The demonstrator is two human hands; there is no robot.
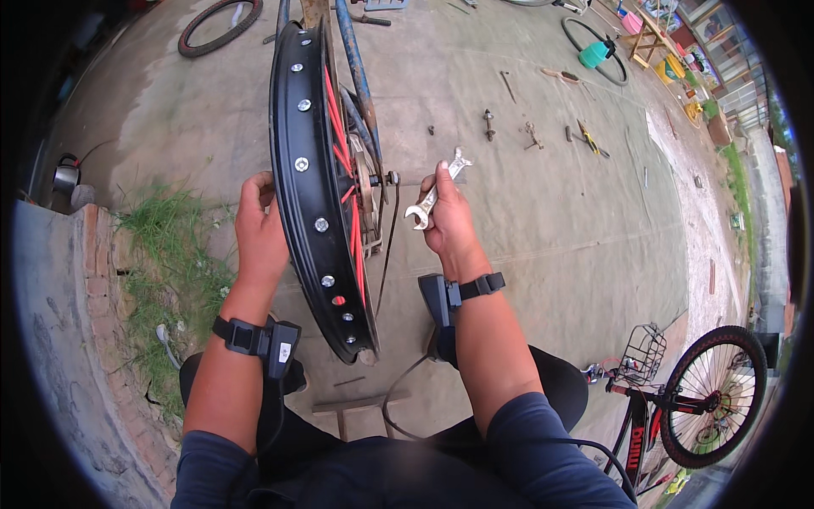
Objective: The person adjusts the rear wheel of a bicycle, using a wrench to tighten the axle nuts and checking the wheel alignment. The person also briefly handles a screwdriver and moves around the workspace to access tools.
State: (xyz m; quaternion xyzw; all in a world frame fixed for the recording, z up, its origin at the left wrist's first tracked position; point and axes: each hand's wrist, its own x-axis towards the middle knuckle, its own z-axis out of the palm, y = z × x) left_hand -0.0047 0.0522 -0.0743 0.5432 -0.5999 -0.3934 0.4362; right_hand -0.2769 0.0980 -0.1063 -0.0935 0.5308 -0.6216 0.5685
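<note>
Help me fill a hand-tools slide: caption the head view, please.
Left hand beside a black wheel rim with red spokes; right hand holding a silver open-ended wrench.

From where I stand, the fingertips of the left hand [259, 242] are out of sight behind the black wheel rim [305, 204], so I can't tell whether they touch it. That rim also covers part of the hub [365, 181]. The right hand [452, 216] hides some of the wrench [431, 201]. The blue frame [356, 64] runs off the upper edge; the black-and-red bicycle [634, 437] gets cut off low down. One dark bit [431, 130] on the ground is too small to name.
</note>
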